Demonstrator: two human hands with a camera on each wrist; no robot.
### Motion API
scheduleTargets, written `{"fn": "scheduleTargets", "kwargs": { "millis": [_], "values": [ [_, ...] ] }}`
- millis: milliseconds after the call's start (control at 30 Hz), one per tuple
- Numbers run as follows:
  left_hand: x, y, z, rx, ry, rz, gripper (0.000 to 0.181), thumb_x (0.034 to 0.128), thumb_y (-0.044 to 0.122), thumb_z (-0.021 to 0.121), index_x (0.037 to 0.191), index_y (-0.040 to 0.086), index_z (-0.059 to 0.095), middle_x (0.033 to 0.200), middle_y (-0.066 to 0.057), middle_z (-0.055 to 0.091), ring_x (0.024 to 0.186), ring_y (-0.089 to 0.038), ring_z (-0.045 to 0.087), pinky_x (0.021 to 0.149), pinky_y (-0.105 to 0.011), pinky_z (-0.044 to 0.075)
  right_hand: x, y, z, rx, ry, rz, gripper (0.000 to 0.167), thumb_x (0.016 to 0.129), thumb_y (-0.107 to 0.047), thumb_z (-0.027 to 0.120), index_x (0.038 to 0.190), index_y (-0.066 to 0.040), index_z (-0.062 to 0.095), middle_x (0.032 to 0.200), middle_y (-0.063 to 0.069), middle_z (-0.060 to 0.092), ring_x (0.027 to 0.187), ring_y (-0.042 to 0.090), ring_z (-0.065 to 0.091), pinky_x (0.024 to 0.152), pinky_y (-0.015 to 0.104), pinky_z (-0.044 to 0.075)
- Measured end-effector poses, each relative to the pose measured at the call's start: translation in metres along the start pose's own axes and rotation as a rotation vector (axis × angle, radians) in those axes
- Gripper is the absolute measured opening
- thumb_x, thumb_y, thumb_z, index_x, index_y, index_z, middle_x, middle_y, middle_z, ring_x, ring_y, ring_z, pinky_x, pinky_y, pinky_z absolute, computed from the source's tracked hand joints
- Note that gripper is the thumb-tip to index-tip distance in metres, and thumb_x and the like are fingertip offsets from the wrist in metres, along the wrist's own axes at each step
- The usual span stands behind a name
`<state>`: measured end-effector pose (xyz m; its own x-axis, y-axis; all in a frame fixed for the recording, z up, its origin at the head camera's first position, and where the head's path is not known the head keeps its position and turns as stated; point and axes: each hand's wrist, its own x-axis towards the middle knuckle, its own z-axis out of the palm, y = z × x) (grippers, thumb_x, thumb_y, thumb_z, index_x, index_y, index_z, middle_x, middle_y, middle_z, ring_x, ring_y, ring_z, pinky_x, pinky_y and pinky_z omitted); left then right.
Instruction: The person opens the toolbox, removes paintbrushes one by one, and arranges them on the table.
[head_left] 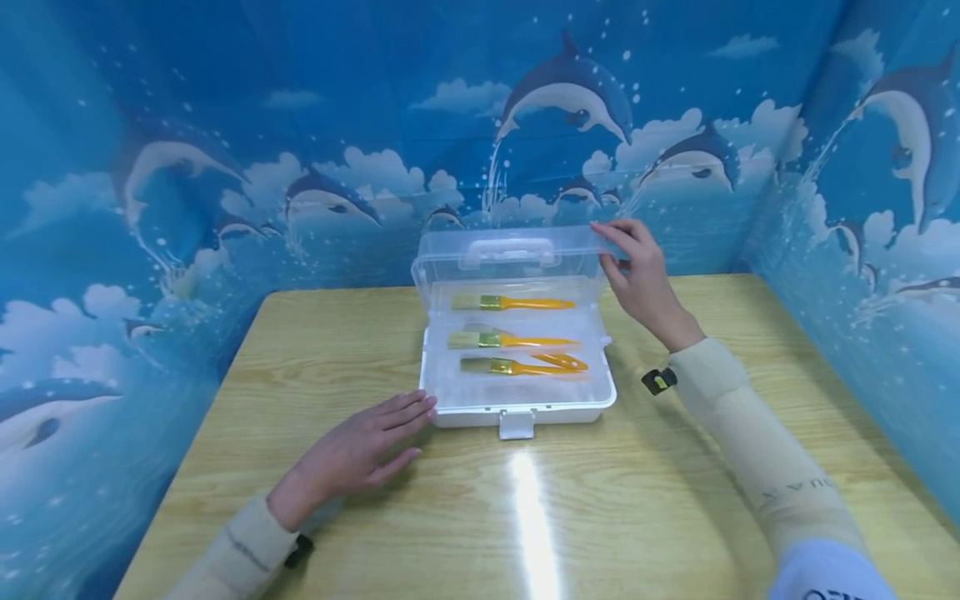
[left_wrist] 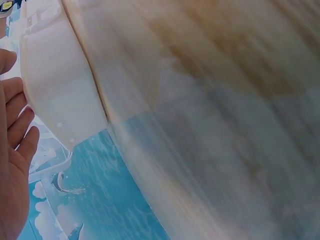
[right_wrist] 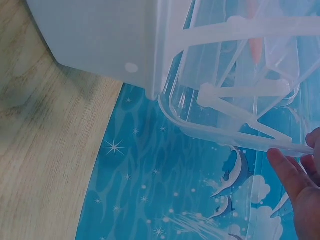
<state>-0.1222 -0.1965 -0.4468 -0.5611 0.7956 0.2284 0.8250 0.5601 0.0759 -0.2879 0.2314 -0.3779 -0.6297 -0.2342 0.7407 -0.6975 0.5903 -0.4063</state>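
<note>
A white plastic storage box [head_left: 555,414] with a clear lid [head_left: 442,262] stands on the table, its lid raised at the back. Paintbrushes with orange handles lie in rows inside: a back one [head_left: 536,304], a middle one [head_left: 536,341] and a front one [head_left: 517,367], whose handle has another orange piece beside it. My right hand [head_left: 641,279] pinches the lid's rim at its right corner; the right wrist view shows fingers on the clear rim [right_wrist: 230,140]. With fingers extended, my left hand [head_left: 367,442] touches the box's front left corner.
The box rests on a wood-grain table [head_left: 330,350]. A dolphin-print curtain [head_left: 345,83] surrounds the table at the back and sides. A white latch [head_left: 517,425] hangs at the box front. White hinged arms [right_wrist: 245,92] show inside the box.
</note>
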Motion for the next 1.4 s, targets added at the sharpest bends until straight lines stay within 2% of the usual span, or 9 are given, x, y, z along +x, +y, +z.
{"fn": "scheduleTargets", "kwargs": {
  "millis": [333, 500, 700, 767, 867, 933, 1000, 1300, 1400],
  "values": [
    [-0.001, 0.002, -0.001, -0.021, -0.038, -0.044, 0.054, 0.1027, 0.032, 0.060, 0.150, 0.009, 0.049, 0.159, -0.006, 0.043, 0.146, -0.025, 0.043, 0.117, -0.043, 0.042, 0.005, 0.001, 0.002, 0.027, 0.040, 0.054, 0.029, 0.098, -0.002, 0.065, 0.126, 0.000, 0.070, 0.122, 0.019, 0.069, 0.106, 0.033, 0.070, 0.073, -0.001, 0.048],
    [-0.001, 0.002, 0.001, -0.034, -0.024, -0.044, 0.054, 0.1023, 0.032, 0.061, 0.150, 0.009, 0.050, 0.158, -0.006, 0.044, 0.146, -0.024, 0.044, 0.117, -0.043, 0.042, 0.007, 0.002, 0.005, 0.025, 0.038, 0.095, 0.030, 0.099, -0.006, 0.065, 0.128, 0.001, 0.069, 0.125, 0.018, 0.070, 0.111, 0.033, 0.070, 0.073, -0.001, 0.048],
    [-0.002, 0.001, 0.004, -0.039, 0.006, -0.034, 0.054, 0.1007, 0.031, 0.063, 0.148, 0.009, 0.051, 0.157, -0.006, 0.045, 0.145, -0.023, 0.045, 0.116, -0.042, 0.043, 0.010, 0.002, 0.005, 0.001, -0.002, 0.137, 0.033, 0.101, -0.009, 0.064, 0.133, -0.002, 0.066, 0.132, 0.017, 0.068, 0.117, 0.034, 0.067, 0.069, -0.002, 0.048],
    [-0.001, 0.000, 0.004, -0.037, 0.025, -0.028, 0.053, 0.1001, 0.030, 0.064, 0.147, 0.008, 0.053, 0.157, -0.006, 0.047, 0.144, -0.024, 0.046, 0.116, -0.043, 0.044, 0.012, 0.002, 0.005, -0.008, -0.010, 0.153, 0.034, 0.101, -0.011, 0.064, 0.134, -0.003, 0.066, 0.133, 0.016, 0.068, 0.118, 0.033, 0.067, 0.071, 0.006, 0.055],
    [-0.001, 0.000, 0.005, -0.031, 0.044, -0.023, 0.053, 0.0997, 0.030, 0.065, 0.146, 0.008, 0.055, 0.156, -0.006, 0.049, 0.143, -0.024, 0.047, 0.115, -0.044, 0.044, 0.014, 0.002, 0.006, -0.007, -0.019, 0.175, 0.035, 0.101, -0.011, 0.064, 0.135, -0.004, 0.065, 0.134, 0.016, 0.067, 0.121, 0.032, 0.066, 0.086, 0.028, 0.063],
    [-0.001, 0.000, 0.004, -0.031, 0.047, -0.023, 0.052, 0.1001, 0.030, 0.065, 0.146, 0.008, 0.055, 0.155, -0.006, 0.049, 0.143, -0.024, 0.047, 0.115, -0.044, 0.044, 0.016, 0.002, 0.006, 0.006, -0.024, 0.194, 0.035, 0.101, -0.011, 0.064, 0.135, -0.003, 0.065, 0.135, 0.016, 0.066, 0.122, 0.033, 0.065, 0.094, 0.043, 0.061],
    [-0.001, 0.000, 0.004, -0.034, 0.040, -0.027, 0.052, 0.1003, 0.031, 0.064, 0.147, 0.009, 0.054, 0.156, -0.005, 0.048, 0.143, -0.024, 0.047, 0.116, -0.043, 0.044, 0.018, 0.003, 0.008, 0.018, -0.031, 0.214, 0.035, 0.101, -0.010, 0.064, 0.135, -0.002, 0.065, 0.136, 0.017, 0.066, 0.123, 0.034, 0.064, 0.099, 0.051, 0.057],
    [-0.001, -0.001, 0.004, -0.041, 0.022, -0.037, 0.054, 0.0998, 0.030, 0.065, 0.148, 0.010, 0.052, 0.157, -0.005, 0.046, 0.145, -0.024, 0.045, 0.117, -0.043, 0.042, 0.023, 0.011, 0.017, 0.005, -0.019, 0.288, 0.034, 0.102, -0.014, 0.063, 0.134, -0.003, 0.066, 0.129, 0.015, 0.070, 0.110, 0.030, 0.070, 0.086, 0.045, 0.062],
    [-0.001, -0.001, 0.004, -0.042, 0.026, -0.034, 0.053, 0.0995, 0.029, 0.065, 0.148, 0.010, 0.053, 0.157, -0.005, 0.046, 0.145, -0.023, 0.045, 0.118, -0.043, 0.042, 0.025, 0.014, 0.019, 0.008, -0.020, 0.304, 0.034, 0.102, -0.015, 0.062, 0.134, -0.003, 0.066, 0.127, 0.016, 0.071, 0.109, 0.030, 0.070, 0.085, 0.045, 0.062]
  ]
}}
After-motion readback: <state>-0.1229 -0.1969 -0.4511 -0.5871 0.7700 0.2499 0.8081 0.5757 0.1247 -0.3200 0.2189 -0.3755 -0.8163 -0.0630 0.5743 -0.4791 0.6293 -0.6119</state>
